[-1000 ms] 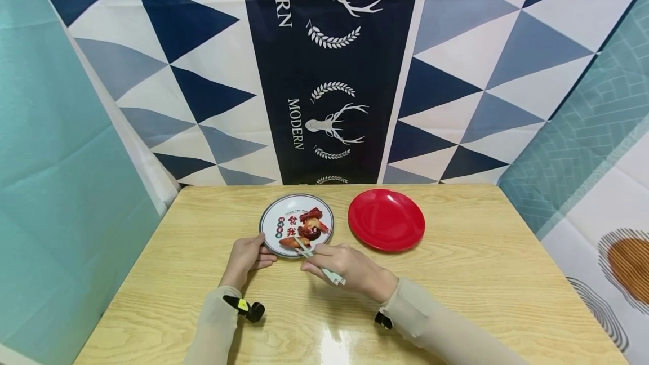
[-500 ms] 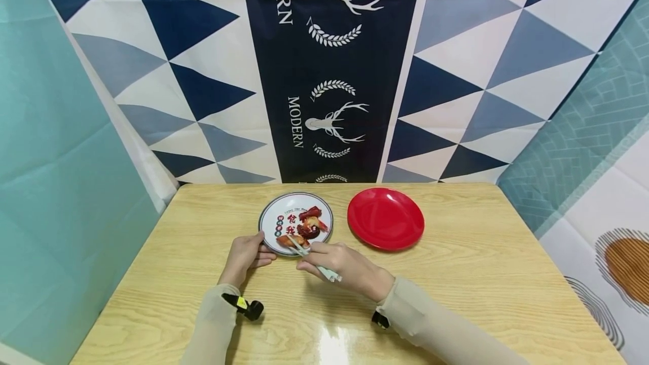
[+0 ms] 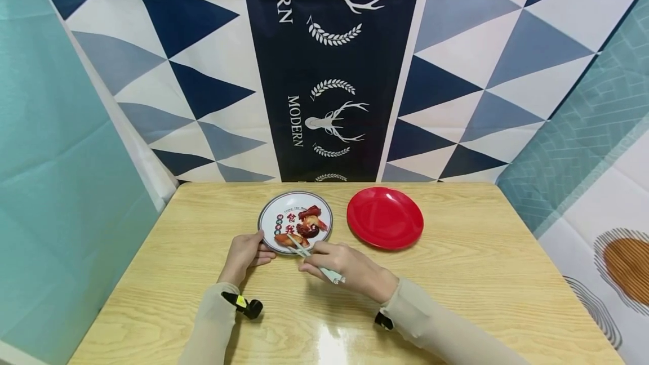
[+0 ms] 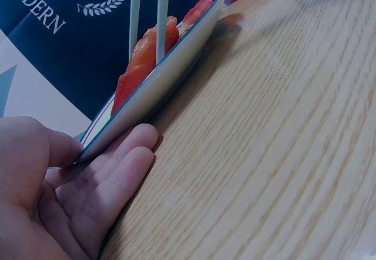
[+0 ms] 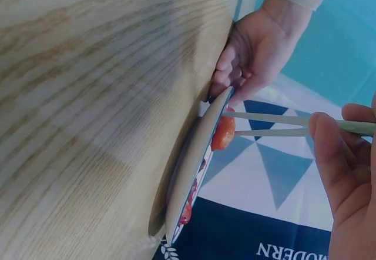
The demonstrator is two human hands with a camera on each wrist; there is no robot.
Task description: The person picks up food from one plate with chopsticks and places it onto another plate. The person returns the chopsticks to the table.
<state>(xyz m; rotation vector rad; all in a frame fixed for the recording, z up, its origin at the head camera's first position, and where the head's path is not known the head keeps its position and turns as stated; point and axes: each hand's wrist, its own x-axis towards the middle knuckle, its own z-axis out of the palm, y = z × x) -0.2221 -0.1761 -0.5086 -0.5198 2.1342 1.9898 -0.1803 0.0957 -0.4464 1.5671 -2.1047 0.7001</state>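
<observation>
In the head view, my left hand [image 3: 248, 253] pinches the near left rim of a white plate [image 3: 274, 216] with red lettering, thumb at the edge and fingers below. My right hand [image 3: 345, 266] holds a pair of pale green chopsticks [image 3: 324, 271], pointing down and left onto the plate. Their tips stand on either side of a glossy orange-brown food piece [image 3: 285, 240], perhaps a chicken wing, near the plate's front. Behind it lie several darker reddish food pieces [image 3: 310, 213]. The left wrist view shows the chopsticks straddling the orange piece [image 4: 141, 60].
Right of the white plate sits a red plate [image 3: 385, 218] with nothing on it. Both plates are toward the far edge of the wooden table [image 3: 466, 275]. A patterned cloth [image 3: 329, 72] hangs behind, and a teal sheet [image 3: 66, 156] at the left.
The chopstick tips have moved slightly left over the orange-brown piece, which has shifted a little left on the plate. My left hand keeps its hold on the rim.
</observation>
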